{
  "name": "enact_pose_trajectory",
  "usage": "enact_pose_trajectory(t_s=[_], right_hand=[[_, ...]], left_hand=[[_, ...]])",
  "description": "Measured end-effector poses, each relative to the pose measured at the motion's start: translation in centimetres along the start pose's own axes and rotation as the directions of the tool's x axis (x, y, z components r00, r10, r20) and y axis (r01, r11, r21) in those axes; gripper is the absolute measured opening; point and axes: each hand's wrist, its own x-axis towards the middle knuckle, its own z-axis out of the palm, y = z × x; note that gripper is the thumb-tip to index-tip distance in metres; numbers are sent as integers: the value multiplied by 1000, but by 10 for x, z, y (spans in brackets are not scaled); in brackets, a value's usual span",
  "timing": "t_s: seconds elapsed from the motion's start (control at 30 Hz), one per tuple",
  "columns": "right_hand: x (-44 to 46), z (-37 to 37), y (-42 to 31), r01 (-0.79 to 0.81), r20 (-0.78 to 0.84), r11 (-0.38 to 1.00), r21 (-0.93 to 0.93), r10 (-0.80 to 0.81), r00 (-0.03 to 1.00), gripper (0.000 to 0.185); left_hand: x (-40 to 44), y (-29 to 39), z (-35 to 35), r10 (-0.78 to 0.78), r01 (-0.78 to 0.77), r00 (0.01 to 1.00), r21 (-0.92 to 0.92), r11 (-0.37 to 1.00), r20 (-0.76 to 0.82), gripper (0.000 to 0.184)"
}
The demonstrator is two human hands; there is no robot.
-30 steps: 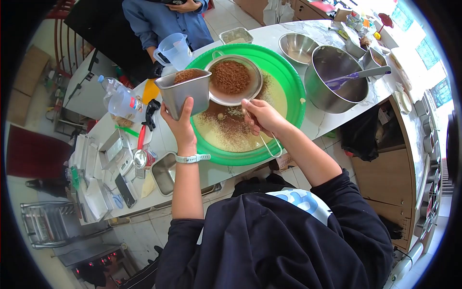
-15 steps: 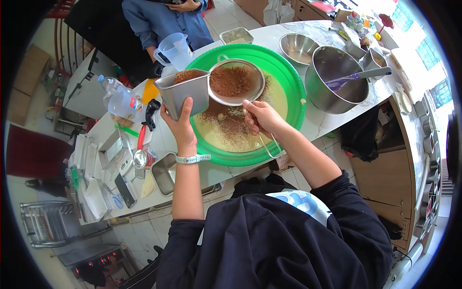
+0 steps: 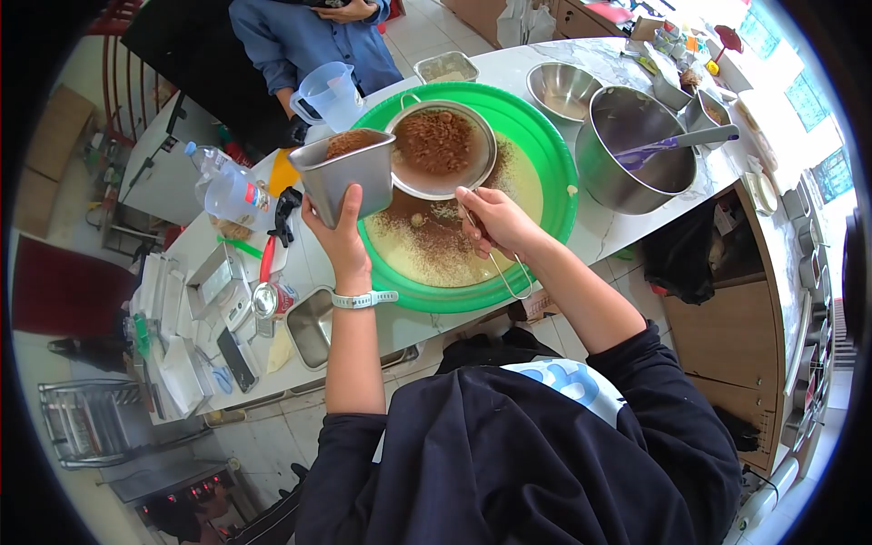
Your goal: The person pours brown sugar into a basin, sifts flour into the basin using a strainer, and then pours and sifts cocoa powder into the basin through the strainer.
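Note:
My left hand (image 3: 341, 232) grips a rectangular metal container (image 3: 350, 177) with brown powder (image 3: 356, 142) in it, its rim up close against the sieve. By its wire handle, my right hand (image 3: 498, 222) holds a round sieve (image 3: 431, 193) over a large green basin (image 3: 559, 218). Clumpy brown powder (image 3: 438, 141) lies in the sieve. Beneath it, pale yellow batter (image 3: 445, 263) in the basin is partly covered by a layer of sifted brown powder.
Right of the basin stand a steel bowl (image 3: 563, 91) and a deep metal pot (image 3: 604, 173) with a purple spatula (image 3: 640, 153). A clear measuring jug (image 3: 331, 95) is behind. Trays and tools crowd the left. Across the table is a person in a blue shirt (image 3: 318, 45).
The sieve has shifted slightly left and away from me, and the powder in it has moved about. The metal container in my left hand has tilted slightly.

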Motion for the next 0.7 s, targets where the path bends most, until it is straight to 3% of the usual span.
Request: enact_pose_trajectory(t_s=[0.1,0.2,0.3,0.4,0.5,0.6,0.7], right_hand=[[6,1,8,60,-75,994,94,-53,996,32],[3,0,3,14,7,1000,9,-14,1000,32],[3,5,3,73,-119,994,84,-63,991,33],[-3,6,-5,-36,-50,997,-65,33,998,33],[5,3,5,82,-102,993,82,-74,992,34],[4,0,4,-3,-46,996,-88,-2,999,33],[4,2,5,90,-110,993,79,-81,991,33]], left_hand=[[1,0,-1,-11,11,1000,15,1000,8,88],[-1,1,1,-1,1,1000,10,1000,0,88],[-1,0,1,10,-10,1000,30,1000,4,88],[-2,2,3,-1,1,1000,2,1000,-4,88],[-2,1,2,5,-5,1000,14,1000,5,88],[-2,2,3,8,-8,1000,1,1000,-14,87],[-2,-1,1,24,-24,1000,30,999,-10,88]])
